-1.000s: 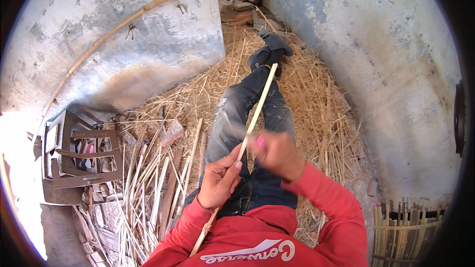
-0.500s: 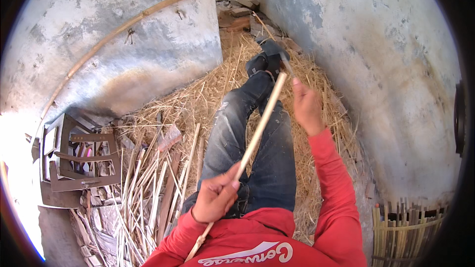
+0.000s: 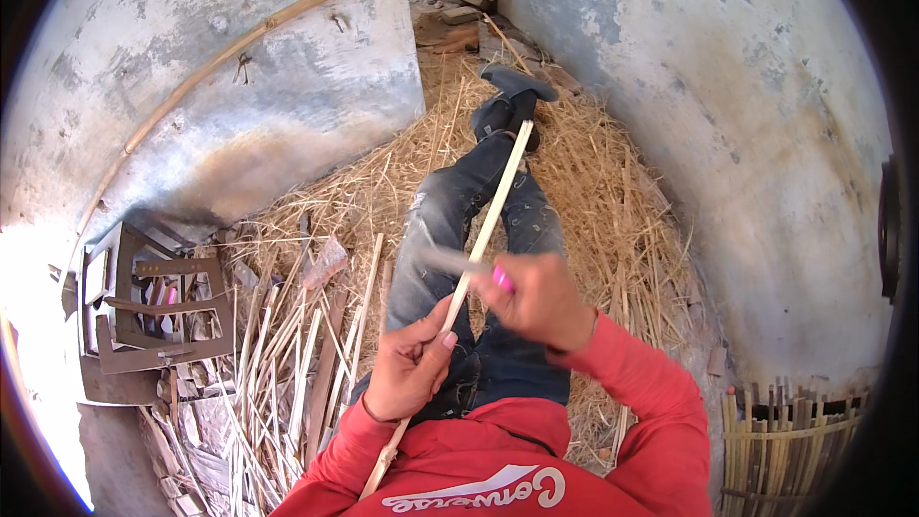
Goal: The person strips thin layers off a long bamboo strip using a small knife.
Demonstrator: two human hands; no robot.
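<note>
A long pale strip of split bamboo [image 3: 501, 196] runs from my lap up across my legs toward my feet. My left hand [image 3: 410, 366] grips it near its lower part, thumb lying along it. Above that, my right hand [image 3: 544, 302] is closed round the pink handle of a knife [image 3: 448, 260]. The motion-blurred blade crosses the strip and points left; whether it bites into the bamboo I cannot tell.
My outstretched legs [image 3: 436, 220] lie on straw-like shavings [image 3: 603, 230]. Bamboo strips [image 3: 302, 364] pile up at left beside a brown frame [image 3: 163, 316]. A bent pole [image 3: 287, 11] arches before the wall. Plastered walls [image 3: 756, 134] enclose the corner; a slatted basket [image 3: 790, 445] stands lower right.
My right hand has come down from near the strip's far end, bringing the knife close to my left hand. The strip's far end has shifted slightly left, while my left hand still grips it.
</note>
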